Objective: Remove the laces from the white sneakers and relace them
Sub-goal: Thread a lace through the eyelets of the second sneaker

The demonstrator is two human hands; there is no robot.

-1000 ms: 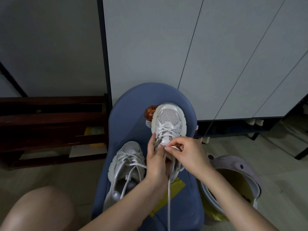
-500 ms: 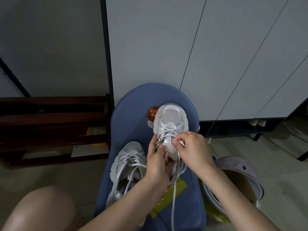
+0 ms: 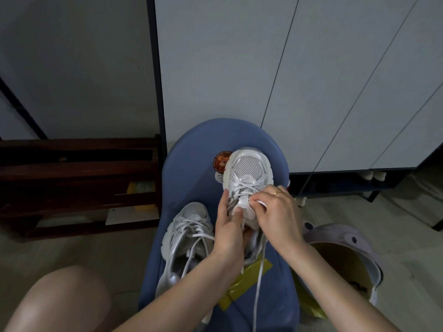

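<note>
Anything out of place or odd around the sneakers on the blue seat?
Nothing looks damaged or spilled. One loose lace trails from the held sneaker down over a yellow packet lying on the blue seat, which fits relacing. The other sneaker lies beside it with slack laces.

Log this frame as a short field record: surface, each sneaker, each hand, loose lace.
surface: blue seat
held sneaker: toe pointing away, lower eyelets laced
other sneaker: lies beside it on the seat, laced, untouched
left hand: grips the held sneaker at the tongue
right hand: pinches the lace at an eyelet
loose lace end: hangs down toward the camera
</note>
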